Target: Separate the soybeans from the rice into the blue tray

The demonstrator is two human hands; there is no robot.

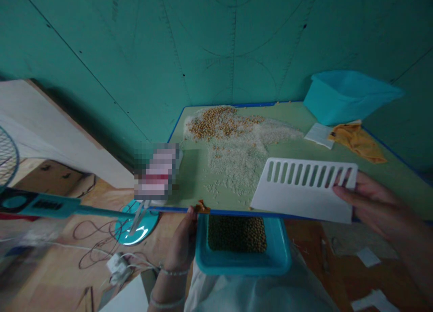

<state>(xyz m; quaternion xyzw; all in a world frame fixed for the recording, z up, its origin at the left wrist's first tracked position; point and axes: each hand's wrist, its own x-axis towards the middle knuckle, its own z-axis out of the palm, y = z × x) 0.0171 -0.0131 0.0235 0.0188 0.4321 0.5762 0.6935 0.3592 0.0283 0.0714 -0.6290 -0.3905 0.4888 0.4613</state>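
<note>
My left hand [181, 242] grips the left rim of a teal rectangular tub [243, 262] half full of brown beans [237, 234], held just under the table's near edge. My right hand [368, 199] pinches the right end of a white slotted plastic scraper [304, 190], which hovers over the front of the green table [389, 172]. A spread of white rice [243, 154] mixed with yellow-brown beans [216, 122] lies on the table beyond the scraper.
A larger teal bin [348, 95] stands at the table's back right, with a white paper [320, 135] and orange cloth [358, 140] beside it. A blurred pink-white object [157, 172] sits at the front left corner. A fan and cables [101, 244] occupy the floor left.
</note>
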